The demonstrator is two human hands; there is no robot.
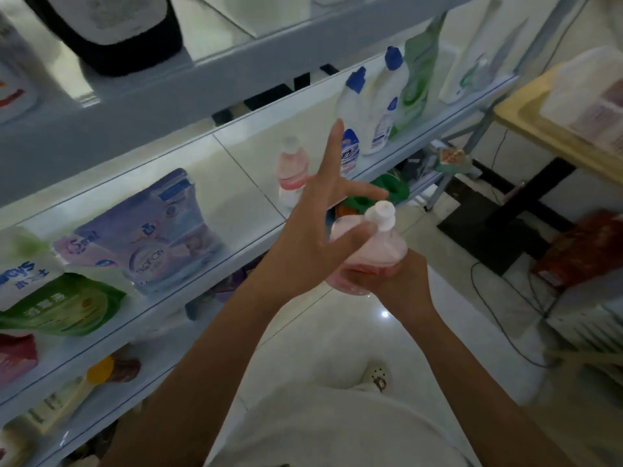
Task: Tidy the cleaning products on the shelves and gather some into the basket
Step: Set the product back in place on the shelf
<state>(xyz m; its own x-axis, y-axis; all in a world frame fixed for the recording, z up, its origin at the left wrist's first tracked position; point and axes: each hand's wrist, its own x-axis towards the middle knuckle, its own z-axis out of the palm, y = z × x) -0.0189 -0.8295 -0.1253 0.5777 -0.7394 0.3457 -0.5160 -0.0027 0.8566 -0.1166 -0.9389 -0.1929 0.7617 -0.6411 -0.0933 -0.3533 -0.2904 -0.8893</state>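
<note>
A pink pump bottle [371,254] with a white pump head is held in front of the middle shelf [236,251]. My right hand [401,284] grips its lower body from below. My left hand [313,237] lies against the bottle's left side with its fingers spread and straight, the thumb touching just under the pump. A second pink bottle [291,170] stands on the shelf behind my left hand. Two white bottles with blue caps [371,109] stand further right on the same shelf, beside a green pouch [418,79]. No basket is clearly recognisable.
A purple refill pouch [151,230], a green pouch [60,305] and other packs lie on the shelf's left part. A yellow-capped bottle [67,396] lies on the lower shelf. A green object [392,187] sits low behind the bottle. A table [526,119], red box [580,251] and floor cables are at right.
</note>
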